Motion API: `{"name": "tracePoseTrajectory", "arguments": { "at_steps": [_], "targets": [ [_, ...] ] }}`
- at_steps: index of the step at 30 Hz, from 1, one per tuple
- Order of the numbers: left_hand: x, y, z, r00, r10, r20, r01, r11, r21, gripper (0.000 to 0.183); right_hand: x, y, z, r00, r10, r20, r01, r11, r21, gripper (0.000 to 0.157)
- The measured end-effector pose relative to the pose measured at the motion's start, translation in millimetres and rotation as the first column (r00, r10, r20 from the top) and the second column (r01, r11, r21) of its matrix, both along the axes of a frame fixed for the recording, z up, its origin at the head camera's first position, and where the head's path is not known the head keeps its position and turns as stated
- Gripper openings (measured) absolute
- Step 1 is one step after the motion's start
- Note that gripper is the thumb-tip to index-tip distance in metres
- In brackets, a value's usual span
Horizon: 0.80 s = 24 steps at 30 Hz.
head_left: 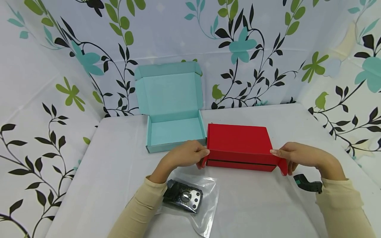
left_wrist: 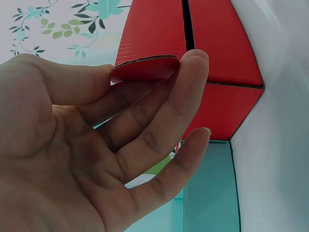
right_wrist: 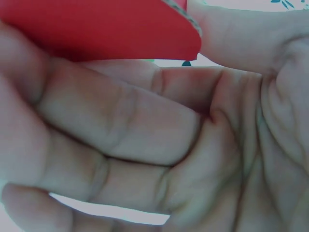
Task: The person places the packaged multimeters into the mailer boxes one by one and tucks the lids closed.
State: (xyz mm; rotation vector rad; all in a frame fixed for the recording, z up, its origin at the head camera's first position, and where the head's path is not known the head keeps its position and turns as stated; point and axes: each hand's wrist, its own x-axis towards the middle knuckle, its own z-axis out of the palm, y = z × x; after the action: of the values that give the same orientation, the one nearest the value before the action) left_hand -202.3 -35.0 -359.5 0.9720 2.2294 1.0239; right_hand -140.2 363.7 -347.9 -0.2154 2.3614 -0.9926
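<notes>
**A:** ok so where's everything sitting relative to the red box (head_left: 239,145)?

**B:** Red box is closed, lying flat on the white table (head_left: 268,205), long axis running left to right across the person's front. Both hands are on its near side. Left hand (head_left: 185,154) is at the near-left corner, right hand (head_left: 294,155) at the near-right corner, so neither is really closer; they're about symmetric.

**A:** gripping the box itself?

**B:** More the little side flaps. The left ear flap (left_wrist: 145,67) sticks out at the near-left corner, and the left wrist view shows it pinched between the thumb and the curled fingers (left_wrist: 188,92). Same deal on the other side: the right ear flap (head_left: 282,166) is held between thumb and fingers, very close up and blurry in the right wrist view, but the red card clearly sits inside the curl of the hand. There's also a dark slit along the box's front face, between the two hands.

**A:** anything in the way?

**B:** Not between the hands. The teal box (head_left: 174,114) stands open just behind-left of the red box, lid upright, near corner almost touching the red box's back-left corner. A clear plastic bag (head_left: 193,201) with a dark metal part (head_left: 183,195) inside lies nearer the person than the red box, under the left forearm. A small black and green object (head_left: 306,182) sits near the right wrist; can't tell what it is.
</notes>
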Motion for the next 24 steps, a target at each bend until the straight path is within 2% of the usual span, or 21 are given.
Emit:
{"name": "tracePoseTrajectory", "arguments": {
  "at_steps": [9, 17, 24],
  "targets": [
    [2.0, -0.4, -4.0, 1.000, -0.014, -0.024, 0.014, 1.000, -0.004, 0.039, 10.7, -1.6, -3.9, 0.998, 0.001, -0.064, -0.001, 1.000, 0.003, 0.039],
    [1.8, 0.5, -9.1, 0.998, -0.019, -0.052, 0.019, 1.000, -0.013, 0.039, 19.4, -7.8, -2.9, 0.993, -0.003, -0.115, 0.009, 0.998, 0.054, 0.044],
    [12.5, -0.6, -12.8, 0.991, 0.019, -0.129, -0.020, 1.000, -0.004, 0.037, 27.2, -12.0, -1.8, 0.987, -0.060, -0.151, 0.073, 0.994, 0.079, 0.044]
  ]
}}
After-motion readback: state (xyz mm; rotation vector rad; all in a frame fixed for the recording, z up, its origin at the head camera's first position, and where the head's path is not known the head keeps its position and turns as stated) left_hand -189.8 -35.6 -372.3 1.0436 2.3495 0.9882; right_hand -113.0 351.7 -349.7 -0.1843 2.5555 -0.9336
